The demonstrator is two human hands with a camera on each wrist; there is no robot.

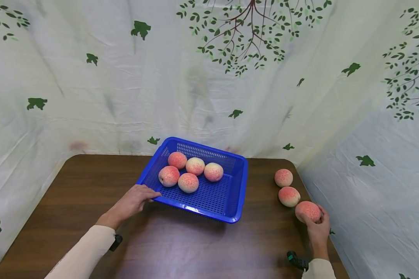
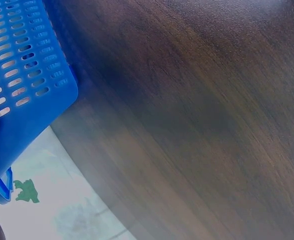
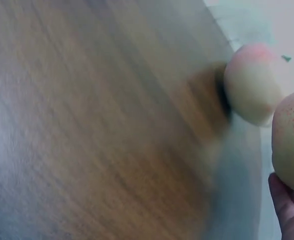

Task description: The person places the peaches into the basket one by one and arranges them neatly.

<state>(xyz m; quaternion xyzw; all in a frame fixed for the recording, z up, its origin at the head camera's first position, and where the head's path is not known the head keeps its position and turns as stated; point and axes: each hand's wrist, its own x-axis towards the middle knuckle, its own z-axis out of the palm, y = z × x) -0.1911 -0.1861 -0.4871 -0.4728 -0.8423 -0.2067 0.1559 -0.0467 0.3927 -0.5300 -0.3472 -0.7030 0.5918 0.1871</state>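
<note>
A blue plastic basket [image 1: 209, 205] with perforated sides holds several pink-and-cream peaches [image 1: 188, 183] toward its left and middle. My left hand [image 1: 134, 203] grips the basket's rim at the near left corner; its perforated side [image 2: 21, 80] fills the upper left of the left wrist view. Over by the table's right edge, my right hand [image 1: 317, 228] holds a peach [image 1: 308, 212] between thumb and fingers. That same peach [image 3: 293, 145] is cut off by the frame in the right wrist view. Two more peaches, a nearer one [image 1: 289, 196] and a farther one [image 1: 283, 178], lie in line beyond it.
The brown wooden table [image 1: 181, 248] has rounded far corners. A pale cloth [image 1: 118, 97] printed with leaves and branches hangs behind it and on both sides. Shadow falls on the wood below the basket's near edge.
</note>
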